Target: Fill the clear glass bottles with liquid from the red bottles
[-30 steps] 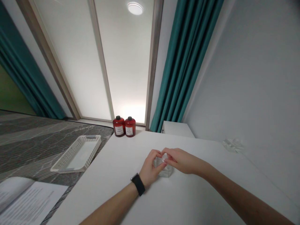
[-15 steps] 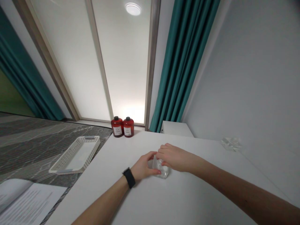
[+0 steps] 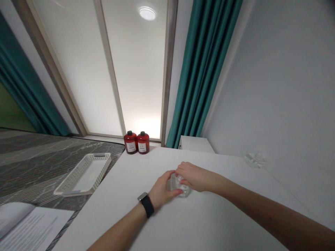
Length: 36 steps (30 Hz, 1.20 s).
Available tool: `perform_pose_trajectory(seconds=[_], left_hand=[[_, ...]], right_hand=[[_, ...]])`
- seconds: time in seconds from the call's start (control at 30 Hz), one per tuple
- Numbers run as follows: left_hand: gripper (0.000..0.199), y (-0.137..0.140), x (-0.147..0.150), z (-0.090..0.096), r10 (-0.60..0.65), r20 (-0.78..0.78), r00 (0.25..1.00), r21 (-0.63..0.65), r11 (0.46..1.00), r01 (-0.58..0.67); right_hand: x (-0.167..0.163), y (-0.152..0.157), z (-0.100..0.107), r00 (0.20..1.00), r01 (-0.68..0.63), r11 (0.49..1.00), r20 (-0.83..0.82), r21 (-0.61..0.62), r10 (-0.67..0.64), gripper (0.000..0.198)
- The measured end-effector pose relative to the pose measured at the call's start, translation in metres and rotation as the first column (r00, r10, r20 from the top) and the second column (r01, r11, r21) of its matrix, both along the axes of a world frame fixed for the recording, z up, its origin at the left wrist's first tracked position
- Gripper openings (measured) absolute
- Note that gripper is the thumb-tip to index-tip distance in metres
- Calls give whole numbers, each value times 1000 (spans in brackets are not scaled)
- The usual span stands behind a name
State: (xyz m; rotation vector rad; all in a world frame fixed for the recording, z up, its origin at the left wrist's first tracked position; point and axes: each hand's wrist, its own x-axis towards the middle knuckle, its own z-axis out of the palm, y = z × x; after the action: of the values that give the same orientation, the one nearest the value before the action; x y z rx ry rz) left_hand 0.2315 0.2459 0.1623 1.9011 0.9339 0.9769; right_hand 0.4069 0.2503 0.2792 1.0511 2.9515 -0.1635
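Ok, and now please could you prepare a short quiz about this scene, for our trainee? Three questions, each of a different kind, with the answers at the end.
1. Choose: how many red bottles stand near the far edge of the white table?
A) one
B) two
C) three

2. True or false: the black-strapped watch is worn on the wrist of the left hand.

3. Fill in the colour or look: the left hand and the right hand are both at a ______ container.

Key:
1. B
2. True
3. clear (transparent)
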Motion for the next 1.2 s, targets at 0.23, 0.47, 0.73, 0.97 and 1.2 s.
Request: perform_pose_trajectory(seconds=[0.23, 0.47, 0.73, 0.97, 1.2], left_hand=[[69, 29, -37, -5, -136, -40, 990, 64, 988, 138], [25, 37, -39, -3, 56, -41, 998, 15, 998, -56], [82, 23, -36, -2, -118, -114, 986, 66, 990, 126], [75, 28, -35, -10, -155, -113, 981, 20, 987, 159], [74, 26, -34, -9, -120, -110, 987, -2, 993, 120]], right_hand=[[18, -4, -25, 956, 109, 986, -259, -124, -139, 43], [39, -14, -93, 644, 102, 800, -574, -591, -506, 101], [19, -10, -124, 502, 206, 794, -635, -572, -588, 83], [17, -24, -130, 533, 266, 855, -671, -445, -515, 80], [25, -22, -136, 503, 270, 818, -650, -507, -569, 84]])
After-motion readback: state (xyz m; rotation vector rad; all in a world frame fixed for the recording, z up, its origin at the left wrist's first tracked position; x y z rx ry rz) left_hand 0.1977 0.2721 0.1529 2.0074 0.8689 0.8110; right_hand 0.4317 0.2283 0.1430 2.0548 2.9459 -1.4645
